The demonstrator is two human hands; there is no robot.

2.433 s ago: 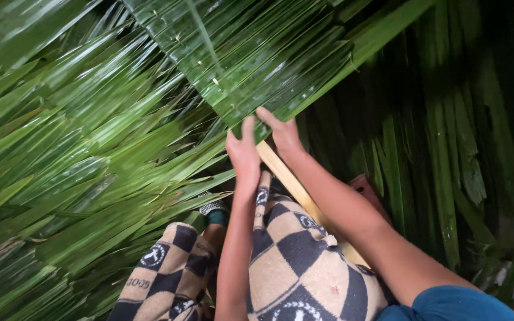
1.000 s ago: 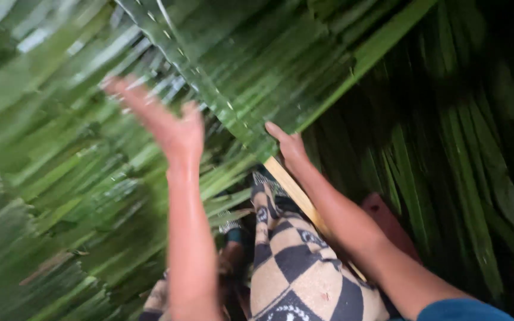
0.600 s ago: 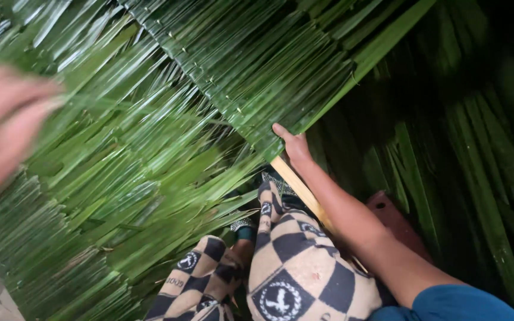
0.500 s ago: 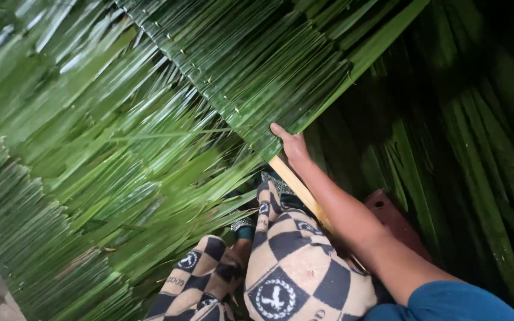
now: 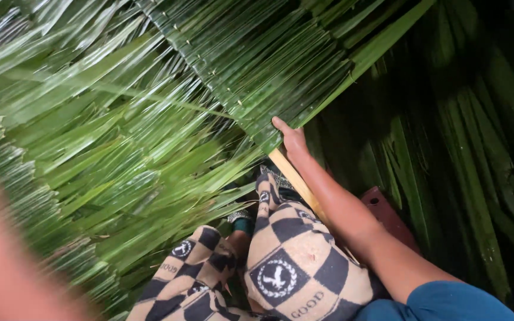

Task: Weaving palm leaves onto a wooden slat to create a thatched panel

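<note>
My right hand (image 5: 292, 139) rests on the near end of a woven panel of green palm leaves (image 5: 257, 65), where folded leaves are stitched along a pale wooden stick (image 5: 295, 181). Its fingers press the leaf edge against the stick. My left hand (image 5: 13, 261) is a large blurred shape at the lower left, close to the camera, over loose palm leaves (image 5: 90, 148). Whether it holds anything cannot be made out. My knees in checkered brown and cream cloth (image 5: 287, 261) sit below the stick.
Long loose green leaves cover the left and middle. Darker palm fronds (image 5: 459, 137) lie at the right. A reddish-brown flat object (image 5: 388, 217) shows beside my right forearm.
My left hand left the panel's edge, swung up and out to the left, and now looms blurred at the lower left. My right hand stayed on the stick end.
</note>
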